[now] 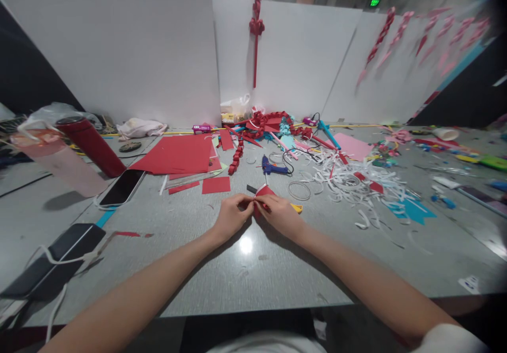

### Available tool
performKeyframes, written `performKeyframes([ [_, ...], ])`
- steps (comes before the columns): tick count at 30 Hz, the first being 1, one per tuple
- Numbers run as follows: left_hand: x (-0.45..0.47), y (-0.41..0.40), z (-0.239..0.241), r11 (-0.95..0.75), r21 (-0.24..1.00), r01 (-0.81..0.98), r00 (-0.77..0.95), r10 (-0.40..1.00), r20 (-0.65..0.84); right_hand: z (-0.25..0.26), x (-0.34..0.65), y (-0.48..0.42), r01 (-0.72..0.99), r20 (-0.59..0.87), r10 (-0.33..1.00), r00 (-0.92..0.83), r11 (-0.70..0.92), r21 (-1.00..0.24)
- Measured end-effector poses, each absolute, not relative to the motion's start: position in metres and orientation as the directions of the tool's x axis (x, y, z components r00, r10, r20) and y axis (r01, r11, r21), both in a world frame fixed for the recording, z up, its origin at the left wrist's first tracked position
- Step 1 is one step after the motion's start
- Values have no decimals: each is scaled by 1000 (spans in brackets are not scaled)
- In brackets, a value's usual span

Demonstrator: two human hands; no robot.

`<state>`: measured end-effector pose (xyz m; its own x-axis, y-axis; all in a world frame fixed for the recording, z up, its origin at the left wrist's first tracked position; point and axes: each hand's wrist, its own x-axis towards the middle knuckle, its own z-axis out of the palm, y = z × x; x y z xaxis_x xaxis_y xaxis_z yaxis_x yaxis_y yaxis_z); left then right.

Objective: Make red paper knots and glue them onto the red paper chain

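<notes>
Between my two hands is a small piece of red paper (264, 190), partly covered by my fingers. My left hand (234, 215) pinches its left side, thumb and forefinger together. From the other side, my right hand (282, 215) grips the same paper, its fingertips meeting those of the left. Partly behind my right hand lies a yellow-handled tool (297, 208), with a dark strip (252, 189) just beyond the fingers. A blue glue gun (275, 167) rests a little farther off, beside a thin ring (299, 190).
Red paper sheets (178, 154) and a phone (122, 188) lie left, near a red bottle (93, 147) and a pink bottle (63, 165). A black power bank (55, 260) sits front left. White paper shreds (344, 179) spread right. Red paper chains (261, 123) lie behind.
</notes>
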<state>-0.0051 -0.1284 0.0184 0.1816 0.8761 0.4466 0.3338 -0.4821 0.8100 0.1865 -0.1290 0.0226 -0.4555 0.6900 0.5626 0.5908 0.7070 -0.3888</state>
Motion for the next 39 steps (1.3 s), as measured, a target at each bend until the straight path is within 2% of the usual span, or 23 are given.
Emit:
performKeyframes([
  [26,-6,-126,14,-535,775,336,194,845,499,21,185,-129,630,629,611,-481,740,-237],
  [32,-5,-128,17,-494,810,316,176,870,461,25,185,-129,619,616,623,-483,740,-262],
  [35,-4,-129,21,-436,852,288,142,900,413,39,193,-126,587,589,613,-527,763,-270],
  [39,-4,-124,22,-342,907,246,66,940,336,58,207,-118,550,456,586,-670,804,-225],
])
